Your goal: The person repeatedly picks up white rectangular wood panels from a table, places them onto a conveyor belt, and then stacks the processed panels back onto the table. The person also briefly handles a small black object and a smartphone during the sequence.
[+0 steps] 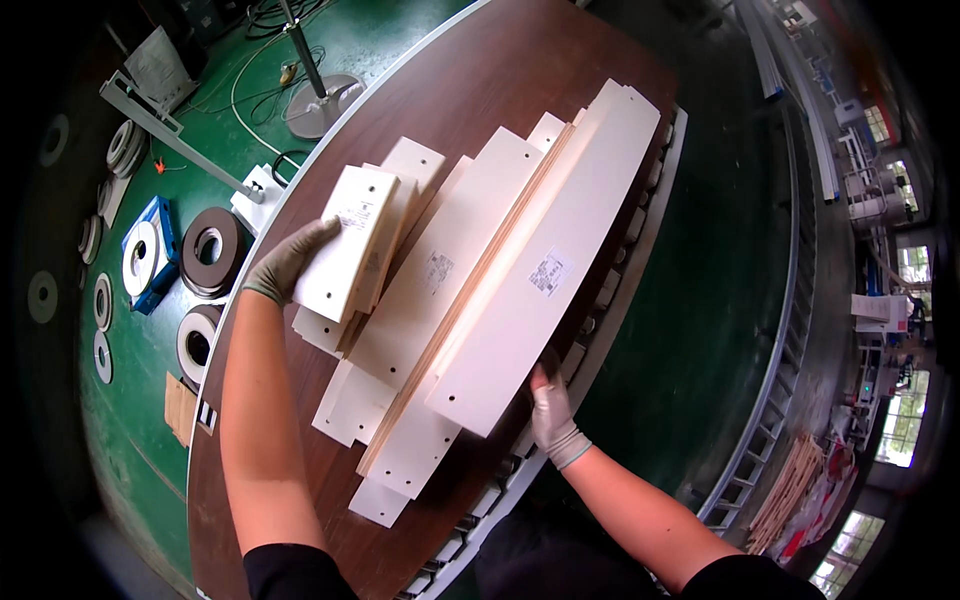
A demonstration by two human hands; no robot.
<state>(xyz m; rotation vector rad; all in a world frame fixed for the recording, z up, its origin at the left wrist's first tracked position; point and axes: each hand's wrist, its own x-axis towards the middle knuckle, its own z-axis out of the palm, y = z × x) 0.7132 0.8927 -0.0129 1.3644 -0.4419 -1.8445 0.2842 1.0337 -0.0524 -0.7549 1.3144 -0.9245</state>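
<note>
My left hand (290,258), in a pale glove, grips the left edge of a short white board (343,243) at the top of a small stack. Its thumb lies on the board's face; the other fingers are mostly hidden. My right hand (553,412), also gloved, is at the near right edge of a big dark brown panel (560,60), by a long white board (575,235). Its fingers are partly hidden there, so its grip is unclear. Between the stacks lie wider white boards (455,250) with small dark holes and printed labels.
Rollers (590,325) run under the panel's right side. On the green floor at left are edge-band rolls (212,250), a blue box (150,255), a white metal arm (185,140) and a stand with a round base (325,107). A metal rail (775,380) curves along the right.
</note>
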